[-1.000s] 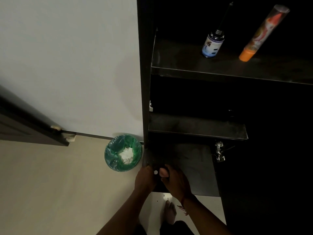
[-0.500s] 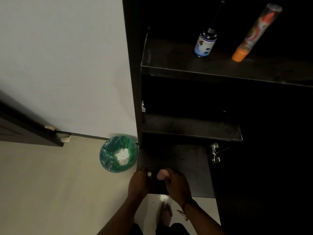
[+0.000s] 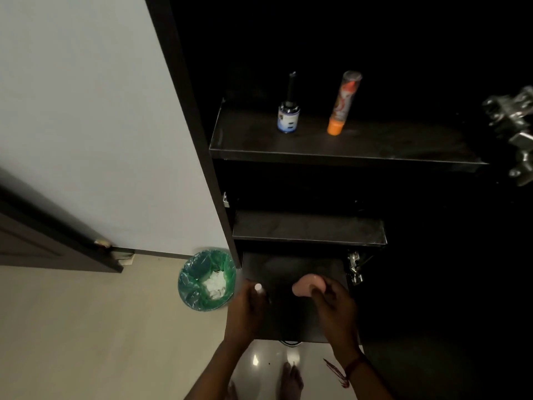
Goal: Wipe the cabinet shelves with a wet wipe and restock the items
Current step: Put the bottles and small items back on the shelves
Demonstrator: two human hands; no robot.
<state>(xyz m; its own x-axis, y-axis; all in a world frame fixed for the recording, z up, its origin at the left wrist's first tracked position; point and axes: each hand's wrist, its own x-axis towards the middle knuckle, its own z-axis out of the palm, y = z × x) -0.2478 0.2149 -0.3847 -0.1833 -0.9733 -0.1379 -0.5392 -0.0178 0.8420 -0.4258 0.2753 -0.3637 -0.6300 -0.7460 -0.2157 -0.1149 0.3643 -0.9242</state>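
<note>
While both hands hover over the bottom shelf (image 3: 291, 267), the right hand (image 3: 334, 310) curls round a pink item (image 3: 304, 287). It juts out beyond the fingertips, on the thumb side: smooth, rounded, pale, slightly glossy. The left hand (image 3: 248, 308) pinches a white-tipped item (image 3: 258, 287) at its fingertips, the body too dark to make out.

A small bottle (image 3: 288, 118) and orange-capped tube (image 3: 343, 105) stand apart on the upper shelf (image 3: 389, 145); the right hand (image 3: 336, 308) grips a pink item (image 3: 304, 287).
</note>
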